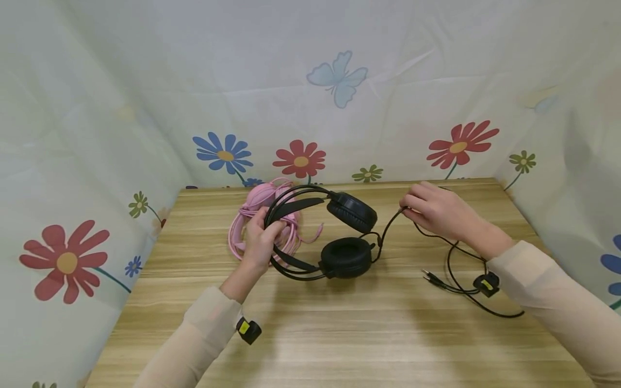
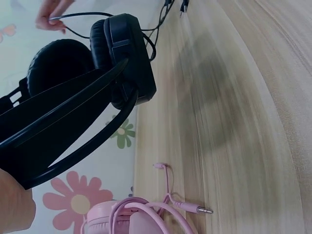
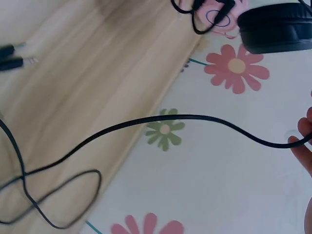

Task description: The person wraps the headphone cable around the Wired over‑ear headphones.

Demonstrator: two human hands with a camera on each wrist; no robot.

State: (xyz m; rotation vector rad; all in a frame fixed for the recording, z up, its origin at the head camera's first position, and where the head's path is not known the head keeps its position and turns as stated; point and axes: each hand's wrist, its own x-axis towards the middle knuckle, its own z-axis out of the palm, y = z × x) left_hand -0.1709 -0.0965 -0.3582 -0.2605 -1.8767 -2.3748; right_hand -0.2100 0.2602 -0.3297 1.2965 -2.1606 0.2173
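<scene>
Headphones [image 1: 346,262], black and over-ear, are held up above the wood-grain table [image 1: 339,339], 2 ear cups [image 1: 356,213] toward the person's right. Left hand [image 1: 260,237] grips their headband [image 1: 298,205], fingers and thumb closed round it. Right hand [image 1: 436,210] pinches the black cable [image 3: 187,117] away from the ear cups; its slack drops to the tabletop, where 2 plugs [image 1: 433,278] lie near each other. Pink headphones [image 1: 261,196] rest by the left hand, partly hidden, with a pink plug [image 2: 186,206] beside them. Flower-print cloth [image 1: 388,118] stands behind the table.
</scene>
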